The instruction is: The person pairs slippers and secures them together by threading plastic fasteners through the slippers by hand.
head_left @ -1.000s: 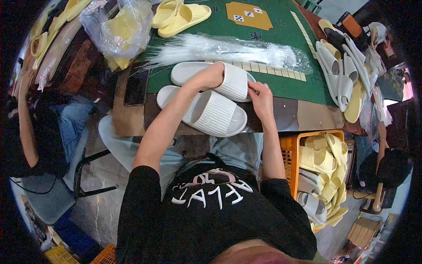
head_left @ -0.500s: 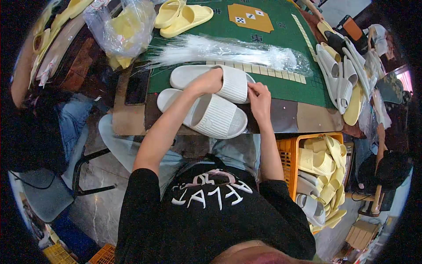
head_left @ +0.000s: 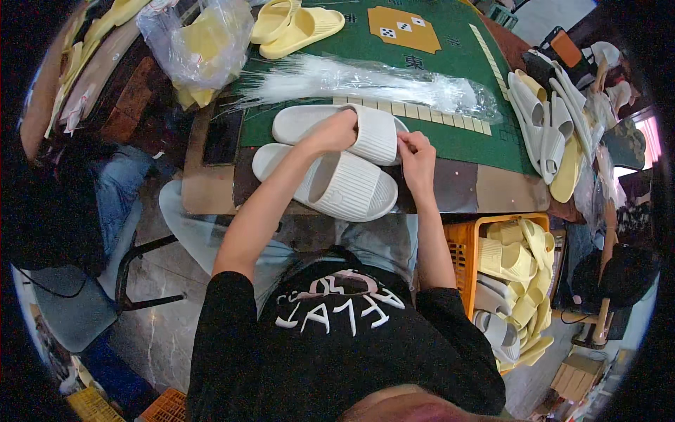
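Observation:
Two light grey slide slippers lie side by side at the near edge of the table. My left hand (head_left: pixel 340 131) reaches into the foot opening of the far slipper (head_left: pixel 299 121); its fingers are curled and their tips are hidden by the ribbed strap. At the right end of that strap, my right hand (head_left: pixel 418 153) has thumb and fingers pinched together. Whatever sits in the pinch is too small to make out. The near slipper (head_left: pixel 348 188) rests under my left forearm, its ribbed strap facing up.
A bundle of thin white plastic strands (head_left: pixel 351 83) lies just beyond the slippers. Yellow slippers (head_left: pixel 302 29) and a clear bag (head_left: pixel 200 46) stand farther back. More grey slippers (head_left: pixel 538 126) are on the right. An orange crate (head_left: pixel 463 257) of slippers stands beside my right arm.
Both hands keep their places at the far slipper, with hardly any movement. The view shifts slightly. At the far upper right, another person's hand has left a yellow slipper.

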The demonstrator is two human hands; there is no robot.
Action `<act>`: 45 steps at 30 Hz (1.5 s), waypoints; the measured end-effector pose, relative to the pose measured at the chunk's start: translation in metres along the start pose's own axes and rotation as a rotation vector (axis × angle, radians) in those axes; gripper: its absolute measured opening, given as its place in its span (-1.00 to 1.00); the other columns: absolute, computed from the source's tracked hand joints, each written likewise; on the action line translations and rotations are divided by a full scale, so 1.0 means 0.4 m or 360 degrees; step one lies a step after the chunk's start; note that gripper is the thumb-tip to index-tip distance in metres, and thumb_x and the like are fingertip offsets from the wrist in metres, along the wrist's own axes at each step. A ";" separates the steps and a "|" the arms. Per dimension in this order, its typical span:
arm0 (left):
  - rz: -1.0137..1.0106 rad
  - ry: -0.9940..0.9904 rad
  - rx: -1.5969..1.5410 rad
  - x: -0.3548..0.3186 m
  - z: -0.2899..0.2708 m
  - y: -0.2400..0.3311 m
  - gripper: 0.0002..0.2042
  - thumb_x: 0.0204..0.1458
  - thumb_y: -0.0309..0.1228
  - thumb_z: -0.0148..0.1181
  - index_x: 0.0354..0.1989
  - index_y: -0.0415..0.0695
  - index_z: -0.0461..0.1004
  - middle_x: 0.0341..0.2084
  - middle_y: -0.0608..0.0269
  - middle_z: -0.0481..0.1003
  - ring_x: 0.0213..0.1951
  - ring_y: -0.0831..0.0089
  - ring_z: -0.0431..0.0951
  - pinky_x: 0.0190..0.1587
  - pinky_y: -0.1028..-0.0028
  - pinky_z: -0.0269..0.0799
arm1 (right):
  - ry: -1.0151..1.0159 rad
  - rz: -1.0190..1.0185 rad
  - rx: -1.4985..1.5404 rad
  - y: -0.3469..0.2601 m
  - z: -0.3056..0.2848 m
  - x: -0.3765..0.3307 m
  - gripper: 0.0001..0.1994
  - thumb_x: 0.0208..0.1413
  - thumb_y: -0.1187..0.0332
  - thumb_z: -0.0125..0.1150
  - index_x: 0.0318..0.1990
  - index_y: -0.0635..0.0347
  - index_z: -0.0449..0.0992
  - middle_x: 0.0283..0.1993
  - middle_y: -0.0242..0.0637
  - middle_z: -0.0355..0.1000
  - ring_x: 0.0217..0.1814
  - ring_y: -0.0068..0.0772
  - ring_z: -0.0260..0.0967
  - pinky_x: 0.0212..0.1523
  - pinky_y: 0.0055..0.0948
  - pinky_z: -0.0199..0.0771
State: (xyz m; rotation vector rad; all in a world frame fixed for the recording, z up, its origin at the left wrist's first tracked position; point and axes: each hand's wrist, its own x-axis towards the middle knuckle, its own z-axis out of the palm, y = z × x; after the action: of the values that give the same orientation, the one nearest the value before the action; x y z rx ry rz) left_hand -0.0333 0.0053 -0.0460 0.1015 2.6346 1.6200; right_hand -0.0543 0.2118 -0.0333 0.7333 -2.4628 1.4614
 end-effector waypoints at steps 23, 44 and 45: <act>0.0010 -0.0054 -0.0091 -0.036 -0.015 0.089 -0.73 -0.09 -0.55 0.05 -0.17 -0.29 0.48 -0.30 -0.04 0.54 -0.22 0.25 0.53 -0.13 0.40 0.37 | 0.0066 -0.0122 -0.0237 -0.011 0.015 -0.003 -0.94 -0.04 0.56 0.07 -0.36 0.27 0.41 -0.36 -0.17 0.35 -0.24 -0.09 0.24 -0.21 -0.24 0.24; 0.0272 0.0517 -0.0144 -0.081 0.078 0.249 -0.81 0.02 -0.36 0.05 -0.45 -0.23 0.52 -0.64 0.01 0.45 -0.54 0.14 0.47 -0.44 0.30 0.34 | 0.0489 0.0060 0.0612 -0.135 -0.022 -0.027 -0.88 0.02 0.57 0.13 -0.26 0.29 0.44 -0.40 -0.40 0.34 -0.42 -0.63 0.26 -0.42 -0.61 0.31; 0.0204 0.0507 -0.0277 -0.084 0.076 0.249 -0.81 0.01 -0.37 0.06 -0.45 -0.23 0.52 -0.66 0.03 0.44 -0.58 0.19 0.46 -0.47 0.34 0.33 | 0.0447 0.0183 0.0725 -0.125 -0.027 -0.031 -0.89 0.02 0.53 0.17 -0.27 0.31 0.47 -0.41 -0.44 0.36 -0.43 -0.67 0.25 -0.42 -0.65 0.29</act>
State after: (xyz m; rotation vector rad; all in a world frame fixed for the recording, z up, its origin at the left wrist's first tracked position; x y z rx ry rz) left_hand 0.0055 0.0743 0.0295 0.0054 2.7415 2.0563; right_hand -0.0196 0.2057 0.0055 0.4185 -2.0133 2.0448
